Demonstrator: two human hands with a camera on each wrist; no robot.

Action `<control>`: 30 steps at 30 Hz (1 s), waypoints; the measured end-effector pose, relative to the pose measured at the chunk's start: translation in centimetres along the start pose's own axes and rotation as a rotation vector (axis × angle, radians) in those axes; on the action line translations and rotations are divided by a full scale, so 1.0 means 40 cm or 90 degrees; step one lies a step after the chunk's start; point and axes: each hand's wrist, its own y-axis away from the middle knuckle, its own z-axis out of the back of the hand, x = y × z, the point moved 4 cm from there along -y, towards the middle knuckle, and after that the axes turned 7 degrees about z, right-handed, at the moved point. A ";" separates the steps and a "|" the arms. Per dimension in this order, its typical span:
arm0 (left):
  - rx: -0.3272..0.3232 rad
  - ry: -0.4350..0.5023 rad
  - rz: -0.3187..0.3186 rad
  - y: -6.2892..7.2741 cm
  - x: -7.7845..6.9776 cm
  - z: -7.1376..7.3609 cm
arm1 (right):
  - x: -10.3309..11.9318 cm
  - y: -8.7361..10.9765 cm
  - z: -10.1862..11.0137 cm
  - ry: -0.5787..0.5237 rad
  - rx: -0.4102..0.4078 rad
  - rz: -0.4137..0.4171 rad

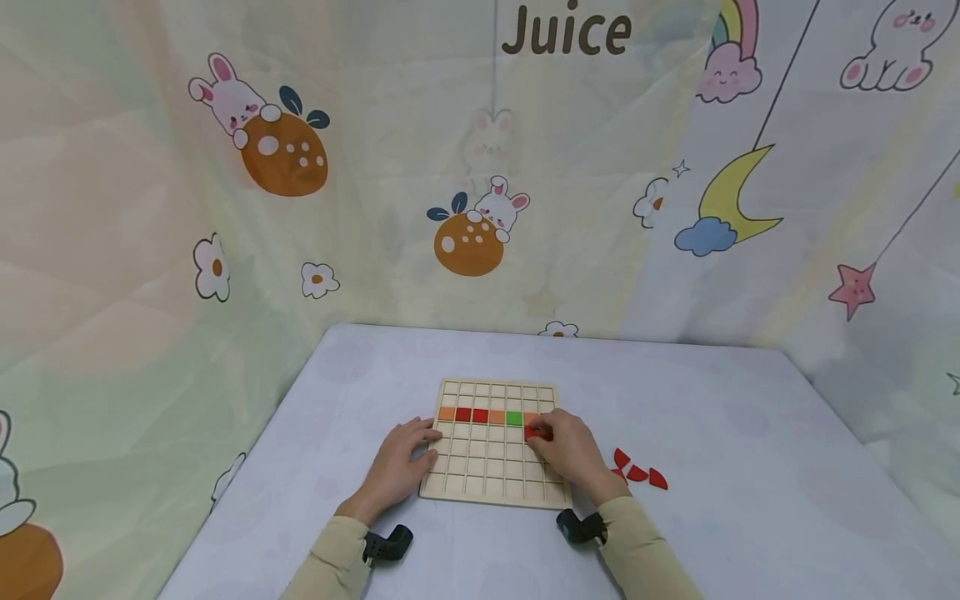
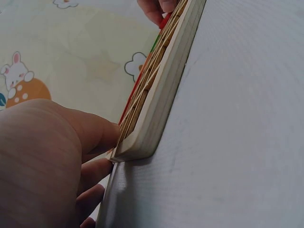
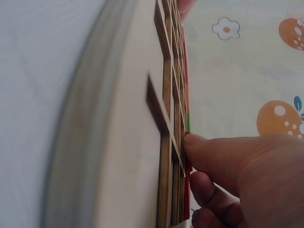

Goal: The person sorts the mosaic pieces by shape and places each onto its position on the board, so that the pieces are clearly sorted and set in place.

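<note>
A wooden grid board (image 1: 480, 479) lies on the table. One row bears coloured square tiles, among them an orange tile (image 1: 447, 414), a red tile (image 1: 480, 416) and a green tile (image 1: 513, 418). My left hand (image 1: 396, 463) rests at the board's left edge, thumb and fingertips touching it, fingers mostly straight. Over the board's right side, my right hand (image 1: 567, 448) pinches a red tile (image 1: 529, 433) just below the coloured row. In the right wrist view the thumb presses that tile at the grid; another red piece (image 3: 186, 197) shows beside the fingers. The hand partly covers the row's right end.
Several red fan-shaped pieces (image 1: 637, 473) lie on the table right of the right forearm. White cloth covers the table (image 1: 720, 417). A printed curtain (image 1: 390, 217) hangs behind it. Each wrist bears a black camera (image 1: 388, 544).
</note>
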 end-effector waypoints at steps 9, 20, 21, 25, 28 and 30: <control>0.003 0.002 -0.003 0.000 -0.005 -0.001 | -0.001 0.006 0.006 0.002 0.003 -0.012; 0.000 0.009 -0.009 0.001 -0.013 0.008 | -0.009 0.024 0.049 0.003 -0.011 -0.064; 0.000 0.008 -0.008 0.001 -0.013 0.009 | -0.014 0.027 0.054 0.006 -0.013 -0.067; 0.001 0.008 -0.007 0.002 -0.011 0.007 | -0.036 0.041 0.069 0.017 -0.018 -0.077; 0.001 0.004 -0.008 0.001 -0.007 0.004 | -0.048 0.051 0.080 0.024 -0.023 -0.086; 0.000 0.004 -0.007 0.000 -0.005 0.002 | -0.055 0.055 0.088 0.027 -0.024 -0.092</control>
